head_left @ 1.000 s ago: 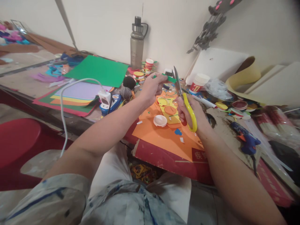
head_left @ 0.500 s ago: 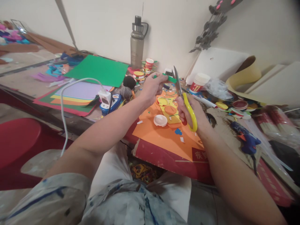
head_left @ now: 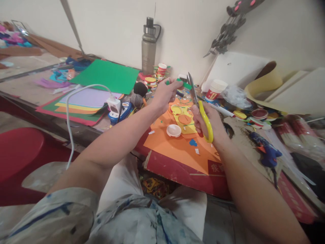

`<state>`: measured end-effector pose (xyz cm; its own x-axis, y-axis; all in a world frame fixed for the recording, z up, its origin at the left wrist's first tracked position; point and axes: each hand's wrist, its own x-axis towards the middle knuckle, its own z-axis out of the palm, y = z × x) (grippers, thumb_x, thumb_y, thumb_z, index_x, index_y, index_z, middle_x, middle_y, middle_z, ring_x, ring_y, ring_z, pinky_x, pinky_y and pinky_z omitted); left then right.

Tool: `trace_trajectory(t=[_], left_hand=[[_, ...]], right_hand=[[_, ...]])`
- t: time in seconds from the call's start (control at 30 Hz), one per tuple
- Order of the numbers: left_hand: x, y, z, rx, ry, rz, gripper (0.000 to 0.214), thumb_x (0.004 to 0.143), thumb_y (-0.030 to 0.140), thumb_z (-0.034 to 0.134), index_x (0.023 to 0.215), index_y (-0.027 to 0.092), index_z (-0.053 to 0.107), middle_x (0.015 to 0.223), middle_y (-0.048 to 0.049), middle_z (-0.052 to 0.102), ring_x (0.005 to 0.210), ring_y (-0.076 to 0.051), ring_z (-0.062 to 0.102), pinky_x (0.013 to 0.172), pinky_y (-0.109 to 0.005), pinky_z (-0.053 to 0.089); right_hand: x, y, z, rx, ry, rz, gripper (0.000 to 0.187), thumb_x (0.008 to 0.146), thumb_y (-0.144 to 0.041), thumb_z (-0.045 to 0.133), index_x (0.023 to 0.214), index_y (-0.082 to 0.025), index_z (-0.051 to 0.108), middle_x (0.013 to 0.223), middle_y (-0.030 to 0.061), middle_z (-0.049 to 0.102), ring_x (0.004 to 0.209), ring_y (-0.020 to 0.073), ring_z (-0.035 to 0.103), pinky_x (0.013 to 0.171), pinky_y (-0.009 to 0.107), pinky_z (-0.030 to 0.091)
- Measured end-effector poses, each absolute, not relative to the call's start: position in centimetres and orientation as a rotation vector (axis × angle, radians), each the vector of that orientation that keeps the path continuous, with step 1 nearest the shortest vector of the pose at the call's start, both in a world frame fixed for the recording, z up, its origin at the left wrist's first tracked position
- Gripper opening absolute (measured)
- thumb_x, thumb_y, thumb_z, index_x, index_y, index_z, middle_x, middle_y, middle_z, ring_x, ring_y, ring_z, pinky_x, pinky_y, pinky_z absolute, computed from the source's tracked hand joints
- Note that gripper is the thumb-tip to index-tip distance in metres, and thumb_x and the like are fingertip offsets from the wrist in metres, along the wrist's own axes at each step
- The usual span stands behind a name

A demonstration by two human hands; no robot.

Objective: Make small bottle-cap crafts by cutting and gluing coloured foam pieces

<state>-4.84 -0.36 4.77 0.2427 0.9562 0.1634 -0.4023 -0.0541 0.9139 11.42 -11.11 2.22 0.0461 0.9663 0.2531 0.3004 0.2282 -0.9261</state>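
Between the pinched fingertips of my left hand [head_left: 166,93] is a small green paper strip [head_left: 187,85]. My right hand [head_left: 209,118] grips a pair of scissors with yellow handles [head_left: 206,122]; the blades point up and stand slightly apart. The free end of the strip lies at the blades; whether it sits between them I cannot tell. Below both hands an orange paper sheet [head_left: 175,152] carries a white round lid [head_left: 174,130], yellow cut paper [head_left: 191,128], a blue heart-shaped piece [head_left: 193,142] and small scraps.
On the left are a green sheet [head_left: 106,76], stacked coloured paper [head_left: 78,101] and a power strip [head_left: 121,113] with a white cable. A bottle [head_left: 148,51] stands against the wall. To the right are paper cups [head_left: 215,89] and a glue gun [head_left: 266,149].
Both hands stay in nearly the same place. The green strip and the scissors have shifted only very slightly.
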Motion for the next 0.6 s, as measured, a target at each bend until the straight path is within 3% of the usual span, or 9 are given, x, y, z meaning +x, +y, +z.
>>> trace_trajectory(t=[0.2,0.33,0.47,0.6], left_hand=[[-4.7,-0.1,4.2,1.249,0.56,1.252,0.031,0.09,0.035,0.086,0.095,0.022,0.058,0.073,0.0056,0.053,0.054,-0.003,0.03,0.054,-0.026,0.019],[-4.5,0.0,3.6,1.392,0.462,1.18,0.033,0.087,0.041,0.089,0.098,0.022,0.064,0.073,0.0049,0.049,0.056,-0.004,0.036,0.054,-0.026,0.023],[-4.4,-0.1,3.2,1.549,0.422,1.103,0.034,0.083,0.04,0.093,0.095,0.021,0.067,0.076,0.0031,0.052,0.058,-0.005,0.041,0.053,-0.027,0.026],[-4.4,-0.5,3.3,1.619,0.461,1.062,0.031,0.082,0.036,0.093,0.095,0.02,0.07,0.086,0.0,0.062,0.063,-0.006,0.047,0.055,-0.027,0.027]], right_hand=[[10.2,-11.1,2.8,-1.168,-1.209,0.906,0.065,0.075,-0.085,0.081,0.093,-0.028,0.055,0.062,-0.0086,0.046,0.041,0.0087,0.038,0.033,0.024,0.032],[10.8,-10.1,2.6,-1.063,-1.052,0.936,0.063,0.078,-0.082,0.077,0.103,-0.028,0.057,0.066,-0.0052,0.055,0.052,0.0148,0.053,0.04,0.027,0.039],[12.0,-9.4,2.5,-1.072,-1.097,0.87,0.047,0.084,-0.07,0.073,0.104,-0.032,0.057,0.075,0.0,0.066,0.063,0.0214,0.064,0.044,0.031,0.045],[11.9,-9.5,2.5,-0.991,-1.065,0.849,0.049,0.072,-0.047,0.089,0.104,-0.033,0.056,0.07,-0.0061,0.06,0.056,0.0155,0.056,0.043,0.028,0.043]])
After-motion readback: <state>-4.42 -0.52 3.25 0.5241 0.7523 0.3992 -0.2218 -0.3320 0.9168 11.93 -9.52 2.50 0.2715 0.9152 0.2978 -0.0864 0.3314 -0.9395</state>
